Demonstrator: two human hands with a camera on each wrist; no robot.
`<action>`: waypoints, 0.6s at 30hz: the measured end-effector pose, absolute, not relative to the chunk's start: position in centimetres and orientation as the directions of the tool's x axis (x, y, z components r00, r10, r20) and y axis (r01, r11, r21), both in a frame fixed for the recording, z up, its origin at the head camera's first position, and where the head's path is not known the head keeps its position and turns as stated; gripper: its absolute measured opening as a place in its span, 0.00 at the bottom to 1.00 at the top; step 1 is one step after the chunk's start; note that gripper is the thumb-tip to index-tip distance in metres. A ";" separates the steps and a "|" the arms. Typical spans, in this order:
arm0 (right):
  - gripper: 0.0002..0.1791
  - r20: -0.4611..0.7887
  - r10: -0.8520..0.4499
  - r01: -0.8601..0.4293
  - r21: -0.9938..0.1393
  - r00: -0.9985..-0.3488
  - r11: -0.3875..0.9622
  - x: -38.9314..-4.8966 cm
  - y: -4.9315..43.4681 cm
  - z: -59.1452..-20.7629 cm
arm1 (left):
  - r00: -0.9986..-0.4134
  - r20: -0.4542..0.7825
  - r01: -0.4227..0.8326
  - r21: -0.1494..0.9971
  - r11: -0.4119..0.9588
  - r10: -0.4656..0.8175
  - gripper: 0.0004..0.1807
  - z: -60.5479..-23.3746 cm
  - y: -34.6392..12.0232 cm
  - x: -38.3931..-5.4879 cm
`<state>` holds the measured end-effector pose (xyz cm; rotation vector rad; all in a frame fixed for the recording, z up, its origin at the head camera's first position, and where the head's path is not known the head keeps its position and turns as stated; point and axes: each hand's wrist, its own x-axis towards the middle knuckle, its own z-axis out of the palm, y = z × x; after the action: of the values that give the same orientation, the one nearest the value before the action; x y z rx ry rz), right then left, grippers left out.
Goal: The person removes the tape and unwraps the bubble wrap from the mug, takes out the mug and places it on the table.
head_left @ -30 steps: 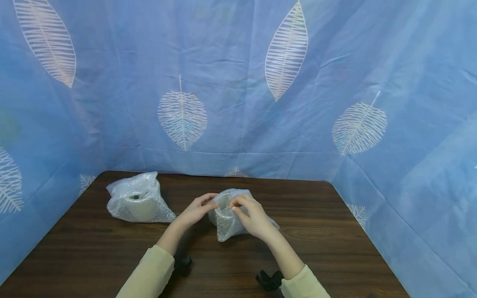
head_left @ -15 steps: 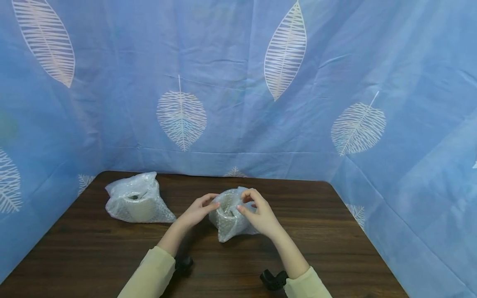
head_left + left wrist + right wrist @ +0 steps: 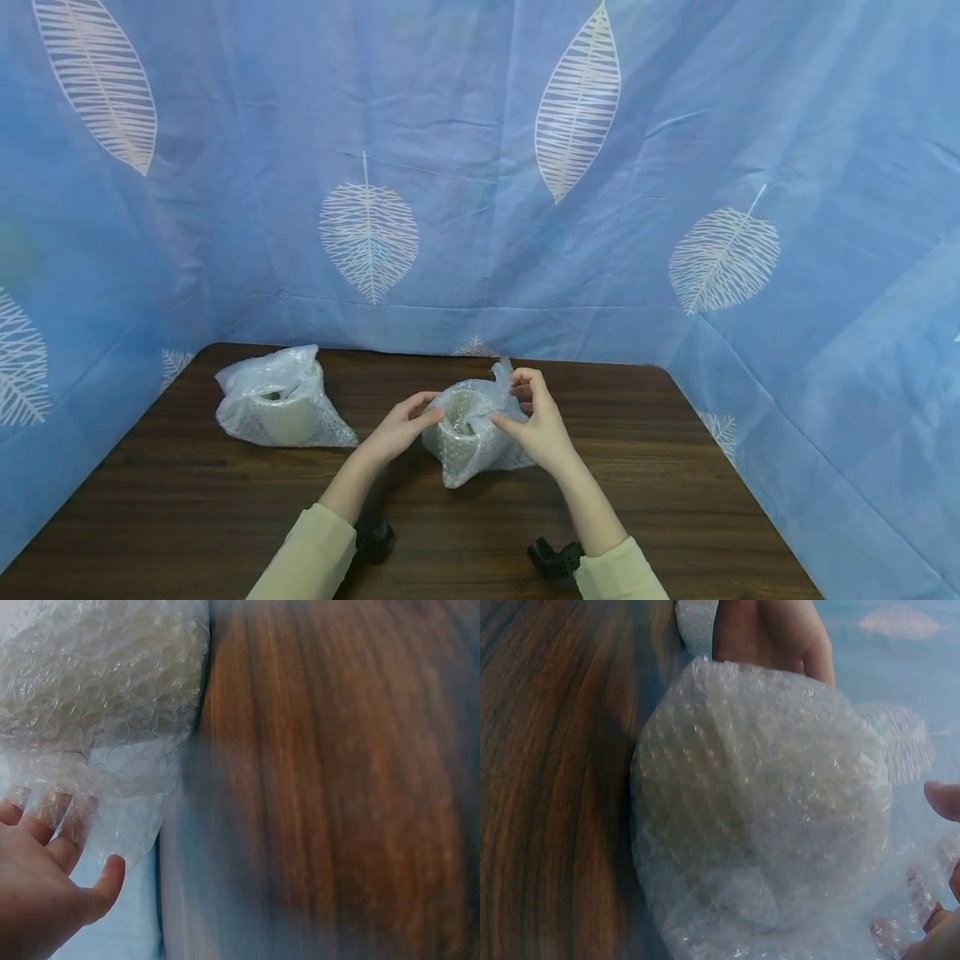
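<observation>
A round, hollow-looking bundle in bubble wrap (image 3: 476,446) sits on the table near the middle, its top crumpled around a dark gap. What lies inside is blurred by the wrap. My left hand (image 3: 397,429) holds the bundle's left side, thumb at the upper edge and other fingers round the far side. In the left wrist view, fingertips (image 3: 56,814) show through clear wrap. On the bundle's right my right hand (image 3: 536,421) has its thumb and fingers spread apart. Its fingertips lie behind a loose clear flap in the right wrist view, with the thumb (image 3: 941,801) away from it.
Another bubble-wrapped bundle (image 3: 288,417), also with an opening on top, stands at the table's back left. The dark wooden table (image 3: 637,483) ends at a blue leaf-print curtain (image 3: 450,250). Black wrist mounts (image 3: 553,558) hang below both forearms.
My right hand has moved from the bundle's top opening outward to the right, its fingers spreading. A flap of wrap now stands up at the back right. The left hand has stayed nearly still.
</observation>
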<state>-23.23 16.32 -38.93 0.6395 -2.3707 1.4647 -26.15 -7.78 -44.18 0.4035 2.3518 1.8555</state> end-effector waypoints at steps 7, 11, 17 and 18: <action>0.33 0.423 -0.176 -0.457 -0.798 -0.889 0.394 -23.6 17.2 -39.1 | -0.961 0.077 0.132 0.972 0.197 0.264 0.25 -44.2 -7.7 -25.8; 0.34 0.422 -0.155 -0.446 -0.792 -0.893 0.416 -23.8 17.7 -39.3 | -0.963 0.082 0.134 0.973 0.191 0.258 0.25 -44.2 -7.6 -25.7; 0.36 0.423 -0.121 -0.434 -0.804 -0.898 0.408 -24.5 18.6 -40.1 | -0.960 0.079 0.132 0.973 0.187 0.268 0.24 -42.5 -7.5 -24.5; 0.35 0.418 -0.111 -0.425 -0.810 -0.902 0.404 -24.6 18.7 -40.3 | -0.959 0.077 0.131 0.973 0.188 0.272 0.24 -42.1 -7.5 -24.2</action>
<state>-24.61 18.69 -40.26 0.4671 -2.3670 1.4967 -24.18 -7.48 -42.11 0.3974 2.3322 1.8914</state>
